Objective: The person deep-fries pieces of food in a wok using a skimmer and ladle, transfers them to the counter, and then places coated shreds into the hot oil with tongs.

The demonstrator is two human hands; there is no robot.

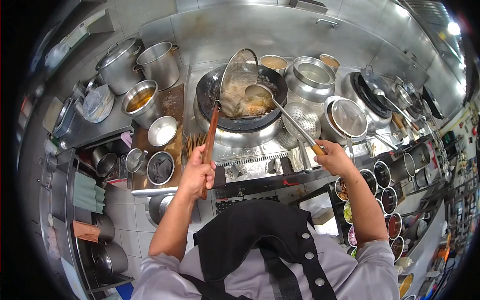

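My left hand (pixel 198 173) is closed round the wooden handle of a large wire mesh strainer (pixel 234 82), which stands tilted up over the left part of a black wok (pixel 204 95). In my right hand (pixel 332 159) is the wooden-ended handle of a metal ladle (pixel 258 91). The ladle's bowl is inside the wok, just above a pale brown mass of food (pixel 254 106) in bubbling liquid. The mesh partly hides the wok's far side. What the food is, I cannot tell.
A perforated skimmer (pixel 301 120) lies right of the wok, beside a fine sieve (pixel 349 118) on a pot. Another wok (pixel 360 95) is further right. On the left stand a pot of amber liquid (pixel 140 100) and a steel bowl (pixel 162 131). Ingredient tubs (pixel 382 173) line the lower right.
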